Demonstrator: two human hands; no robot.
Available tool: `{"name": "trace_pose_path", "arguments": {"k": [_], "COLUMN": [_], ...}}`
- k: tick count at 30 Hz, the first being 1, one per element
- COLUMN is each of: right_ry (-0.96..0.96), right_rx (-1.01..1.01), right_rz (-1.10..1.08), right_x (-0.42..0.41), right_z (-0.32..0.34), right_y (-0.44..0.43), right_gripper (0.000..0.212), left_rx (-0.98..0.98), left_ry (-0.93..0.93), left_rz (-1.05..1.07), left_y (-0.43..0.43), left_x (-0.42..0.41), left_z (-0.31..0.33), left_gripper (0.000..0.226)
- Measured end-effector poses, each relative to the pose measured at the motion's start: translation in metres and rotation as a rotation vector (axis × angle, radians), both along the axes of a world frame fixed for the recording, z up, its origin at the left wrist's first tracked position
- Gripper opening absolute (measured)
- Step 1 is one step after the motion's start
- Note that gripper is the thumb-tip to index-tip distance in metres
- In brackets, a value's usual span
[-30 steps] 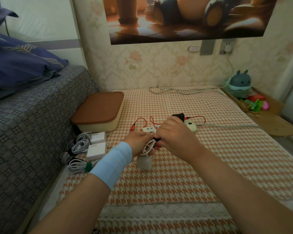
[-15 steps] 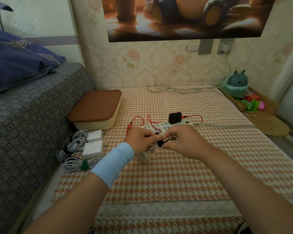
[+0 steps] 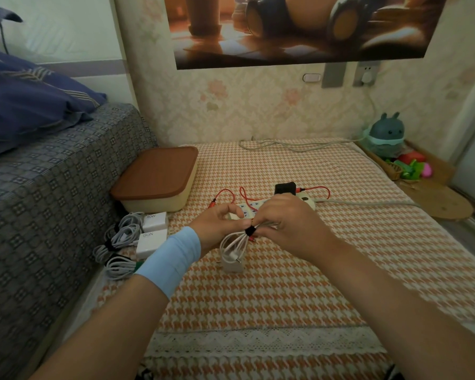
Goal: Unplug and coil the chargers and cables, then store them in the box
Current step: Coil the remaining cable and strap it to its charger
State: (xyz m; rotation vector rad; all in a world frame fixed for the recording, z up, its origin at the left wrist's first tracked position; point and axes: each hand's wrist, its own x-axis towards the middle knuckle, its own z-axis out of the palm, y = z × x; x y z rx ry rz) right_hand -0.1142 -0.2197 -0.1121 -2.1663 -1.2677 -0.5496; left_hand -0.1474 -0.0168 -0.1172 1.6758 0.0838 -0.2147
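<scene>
My left hand (image 3: 217, 229) and my right hand (image 3: 288, 229) both hold a coiled white cable (image 3: 235, 244) over the checked mat, pinching it at a black strap (image 3: 250, 231) round its middle. Its loops hang down over a white charger (image 3: 232, 263) lying on the mat. Behind my hands lies a white power strip (image 3: 309, 202) with a black charger (image 3: 285, 188) plugged in and a red cable (image 3: 317, 189) running from it. The cream box with its brown lid (image 3: 159, 178) stands closed at the left.
Two white chargers (image 3: 152, 233) and several tied white cable bundles (image 3: 118, 242) lie left of my wrist, beside a grey patterned sofa (image 3: 39, 204). A grey cord (image 3: 368, 202) runs right from the strip. Toys (image 3: 387, 133) and a wooden board (image 3: 439, 204) sit far right.
The cable bundle has dropped from level between my hands to hanging down on the left. My hands have stayed close together on the black strap.
</scene>
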Motion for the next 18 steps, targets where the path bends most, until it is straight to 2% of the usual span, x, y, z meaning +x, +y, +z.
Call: {"name": "trace_pose_path", "arguments": {"k": [6,13,16,18], "right_ry": [-0.023,-0.055,-0.021,0.088], "right_rx": [0.068,0.042,-0.056,-0.098], "right_rz": [-0.046,-0.060,-0.055,-0.098], "right_x": [0.002,0.003,0.001,-0.002], "right_z": [-0.003,-0.002,-0.002,-0.001], "right_y": [-0.002,-0.003,0.001,0.003], "right_gripper": [0.013,0.016,0.018,0.021], "left_rx": [0.180,0.368,0.556,0.673], "left_ry": [-0.163,-0.207,-0.223,-0.225], "left_rz": [0.059,-0.172,-0.271,-0.295], "left_y": [-0.004,0.003,0.005,0.003], "left_x": [-0.002,-0.003,-0.003,-0.003], "left_z": [0.009,0.015,0.017,0.016], "left_gripper": [0.005,0.022,0.017,0.012]}}
